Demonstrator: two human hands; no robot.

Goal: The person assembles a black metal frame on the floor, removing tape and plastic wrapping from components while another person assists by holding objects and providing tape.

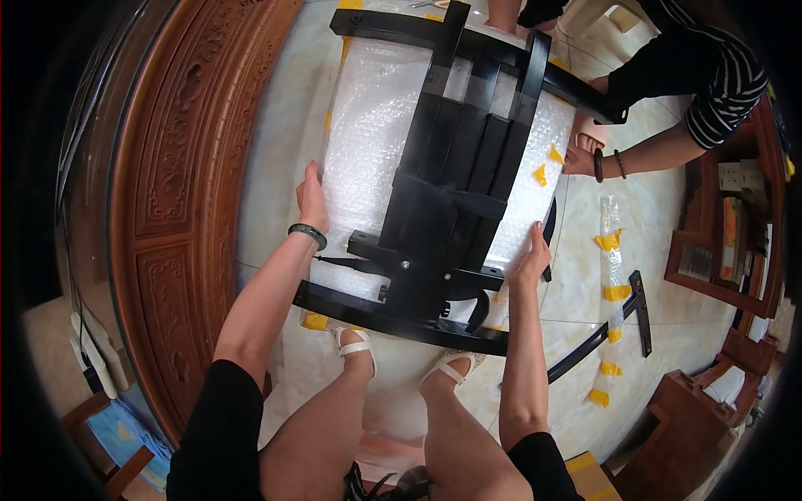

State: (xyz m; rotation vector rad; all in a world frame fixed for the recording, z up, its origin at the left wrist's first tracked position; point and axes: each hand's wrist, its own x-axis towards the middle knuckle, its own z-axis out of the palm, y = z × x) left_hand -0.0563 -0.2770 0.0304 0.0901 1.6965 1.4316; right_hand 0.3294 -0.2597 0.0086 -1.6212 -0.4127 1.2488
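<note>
A wide panel in bubble wrap (368,108) lies in front of me with a black metal frame (451,175) on top of it. My left hand (313,204), a green bangle at its wrist, grips the panel's left edge; its fingers are partly hidden behind the edge. On the opposite side my right hand (532,259) holds the right edge near the lower corner, fingertips pointing away from me. The frame's curved black bar (401,321) runs across the near end, close to my feet. A co-worker's hand (578,160) touches the panel's right edge farther up.
Carved wooden furniture (180,209) stands along the left. To the right, a strip of bubble wrap with yellow tape (614,292) and black metal bars (639,313) lie on the tiled floor. Wooden cabinets (723,242) stand beyond. The co-worker (718,75) crouches at the far right.
</note>
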